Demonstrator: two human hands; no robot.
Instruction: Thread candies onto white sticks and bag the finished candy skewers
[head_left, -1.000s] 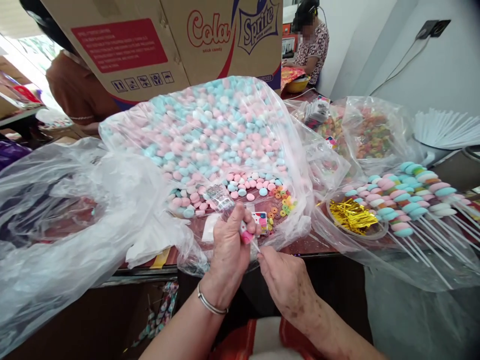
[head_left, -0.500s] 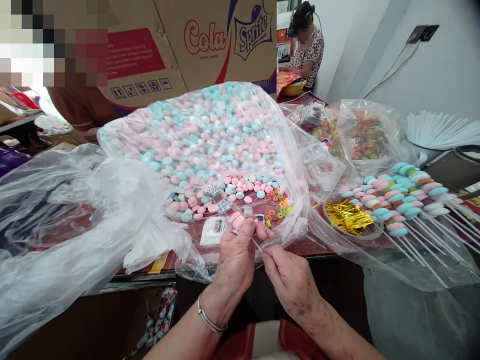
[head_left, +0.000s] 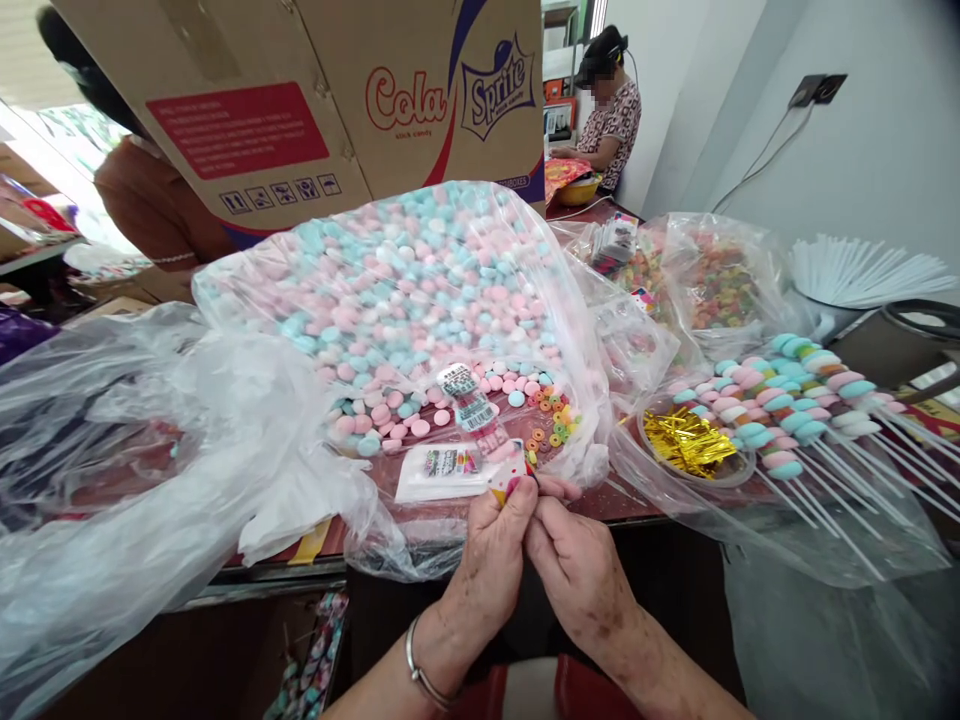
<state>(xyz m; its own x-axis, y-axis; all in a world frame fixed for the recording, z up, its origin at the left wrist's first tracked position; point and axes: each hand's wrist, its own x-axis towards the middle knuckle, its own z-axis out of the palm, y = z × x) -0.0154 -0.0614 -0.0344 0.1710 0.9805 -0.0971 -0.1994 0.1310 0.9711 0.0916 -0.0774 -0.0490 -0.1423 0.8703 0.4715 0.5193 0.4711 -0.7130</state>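
Note:
A candy skewer in a clear printed bag (head_left: 480, 418) points away from me, with pink candies showing through the plastic. My left hand (head_left: 491, 555) is closed around its lower end, the thumb pressed on the bag's colourful spotted part. Right against it, my right hand (head_left: 581, 565) is closed at the same end; its fingertips and the stick are hidden. Under the bagged skewer lies a stack of flat printed bags (head_left: 427, 488). Just beyond are loose pink and blue candies (head_left: 386, 412) and small coloured candy rings (head_left: 556, 420).
A big plastic sack of pastel candies (head_left: 420, 270) fills the middle before a cardboard box (head_left: 330, 60). To the right are a bowl of gold twist ties (head_left: 686, 442), finished candy skewers (head_left: 802, 400) and white sticks (head_left: 862, 265). A co-worker (head_left: 611, 110) sits farther back.
The candy skewer's printed bag now stands out more plainly beyond my hands. My right hand has come up against the left, and the bare stick between them is out of sight.

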